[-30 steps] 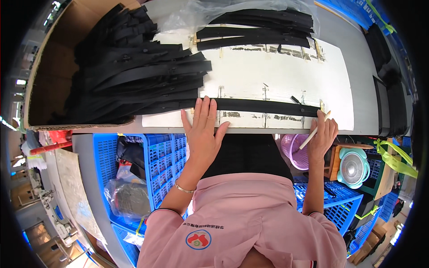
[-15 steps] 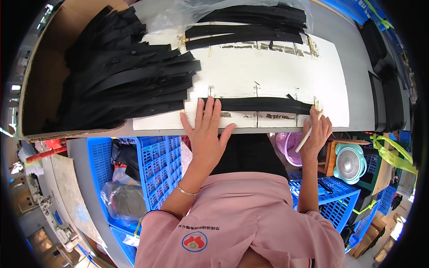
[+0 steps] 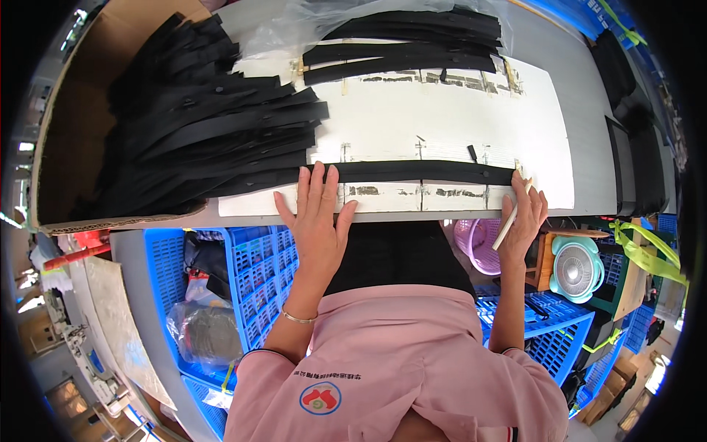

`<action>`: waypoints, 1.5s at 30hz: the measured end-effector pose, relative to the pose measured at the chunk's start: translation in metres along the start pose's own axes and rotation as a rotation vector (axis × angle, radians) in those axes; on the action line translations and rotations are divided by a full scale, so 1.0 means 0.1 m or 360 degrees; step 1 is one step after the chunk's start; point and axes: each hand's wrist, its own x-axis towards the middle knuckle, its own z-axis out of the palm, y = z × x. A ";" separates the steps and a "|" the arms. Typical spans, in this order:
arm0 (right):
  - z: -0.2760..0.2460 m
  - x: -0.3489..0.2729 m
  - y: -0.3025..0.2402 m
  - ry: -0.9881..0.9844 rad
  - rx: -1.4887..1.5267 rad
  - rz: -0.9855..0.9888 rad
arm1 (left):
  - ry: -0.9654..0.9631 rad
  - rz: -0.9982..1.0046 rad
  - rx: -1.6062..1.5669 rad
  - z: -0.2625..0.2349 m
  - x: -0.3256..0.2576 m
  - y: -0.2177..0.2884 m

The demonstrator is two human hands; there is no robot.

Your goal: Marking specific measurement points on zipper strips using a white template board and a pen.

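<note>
The strap [image 3: 412,172] is laid along the board's [image 3: 456,110] near edge, pinned flat by the open left hand [image 3: 317,221]. A white stick [image 3: 508,225] is pinched in the right hand [image 3: 524,221]. Probably best kept taut and lined up with the marks.

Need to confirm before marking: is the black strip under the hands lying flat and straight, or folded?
Flat and straight. The black strip lies stretched along the white board, left hand pressing one end, right hand at the other.
</note>
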 end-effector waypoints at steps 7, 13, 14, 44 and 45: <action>-0.06 0.37 -0.89 -0.0136 0.1091 0.0173 | 0.0025 0.0015 -0.0006 0.02 0.01 0.02; 0.19 0.75 -1.74 -0.0660 0.2022 0.0274 | 0.0036 -0.0039 -0.0021 0.03 -0.02 0.01; 0.32 0.76 -1.81 -0.0684 0.2027 0.0306 | 0.0034 -0.0032 -0.0029 0.04 -0.02 0.02; 0.66 0.68 -1.87 -0.0796 0.1831 0.0085 | 0.0096 -0.0041 -0.0051 0.05 -0.01 0.01; 0.67 0.67 -1.87 -0.0768 0.1824 0.0058 | 0.0112 -0.0028 -0.0037 0.05 -0.01 0.01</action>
